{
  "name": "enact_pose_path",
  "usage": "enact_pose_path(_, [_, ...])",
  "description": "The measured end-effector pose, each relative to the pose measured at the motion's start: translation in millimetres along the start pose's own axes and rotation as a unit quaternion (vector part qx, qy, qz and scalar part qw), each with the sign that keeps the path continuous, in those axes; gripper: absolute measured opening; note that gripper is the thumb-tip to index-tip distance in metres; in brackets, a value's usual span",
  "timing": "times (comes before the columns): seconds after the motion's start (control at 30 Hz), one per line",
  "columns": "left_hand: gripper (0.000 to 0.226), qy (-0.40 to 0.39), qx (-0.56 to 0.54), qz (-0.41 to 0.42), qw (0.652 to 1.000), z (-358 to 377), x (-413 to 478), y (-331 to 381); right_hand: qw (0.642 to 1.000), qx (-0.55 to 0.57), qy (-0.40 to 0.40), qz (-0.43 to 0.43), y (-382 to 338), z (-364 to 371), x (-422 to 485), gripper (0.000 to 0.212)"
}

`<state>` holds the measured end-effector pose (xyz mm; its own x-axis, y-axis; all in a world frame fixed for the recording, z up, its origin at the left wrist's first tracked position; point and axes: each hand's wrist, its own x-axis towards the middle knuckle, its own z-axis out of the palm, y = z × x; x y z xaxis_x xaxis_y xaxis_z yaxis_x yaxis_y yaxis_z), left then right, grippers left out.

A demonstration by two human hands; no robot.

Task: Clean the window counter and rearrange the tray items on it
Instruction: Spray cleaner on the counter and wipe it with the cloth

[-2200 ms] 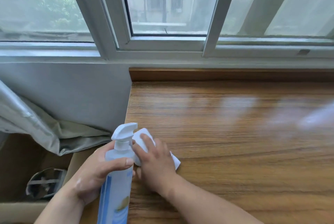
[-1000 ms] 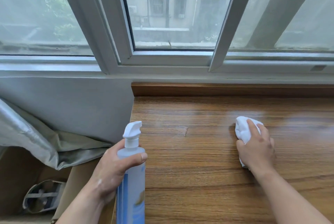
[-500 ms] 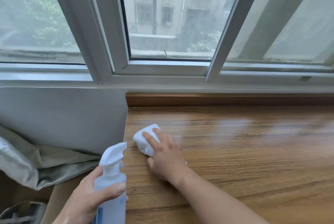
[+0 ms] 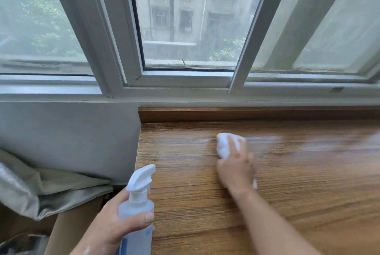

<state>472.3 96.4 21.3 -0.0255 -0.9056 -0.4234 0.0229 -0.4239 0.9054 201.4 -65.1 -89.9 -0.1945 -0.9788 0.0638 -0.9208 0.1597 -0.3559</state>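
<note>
On counter (image 4: 308,197), right hand (image 4: 236,169) presses cloth (image 4: 223,146); left hand (image 4: 111,229) grips bottle (image 4: 136,208)

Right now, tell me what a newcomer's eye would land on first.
The right hand pressing a white cloth onto the wooden counter, mid-frame below the window. Then the spray bottle gripped in the left hand at the counter's left edge, lower left.

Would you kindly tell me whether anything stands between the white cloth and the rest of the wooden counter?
Nothing visible does. The right hand presses the crumpled white cloth on the brown wood-grain counter; the pale blue spray bottle with a white trigger is held by the left hand at the counter's left edge.
</note>
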Motion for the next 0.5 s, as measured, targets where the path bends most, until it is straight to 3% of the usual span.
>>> enact_pose_path(0.17, [0.068,0.009,-0.013,0.007,1.0,0.9,7.0,2.6,0.973,0.006,-0.054,-0.223,-79.0,27.1,-80.6,0.086])
enact_pose_path(0.27, [0.06,0.006,-0.015,0.005,1.0,3.1,11.8,8.2,0.959,0.005,-0.077,-0.273,-64.3,16.1,-76.2,0.086])
enact_pose_path(0.37, [0.064,0.024,-0.027,-0.004,0.999,4.2,14.8,10.2,0.975,-0.016,-0.056,-0.214,-9.4,4.2,-30.6,0.08])
enact_pose_path(0.5, [0.067,0.036,-0.032,0.001,0.999,5.2,17.1,10.5,1.0,-0.013,-0.013,0.0,69.7,-30.1,48.9,0.074])
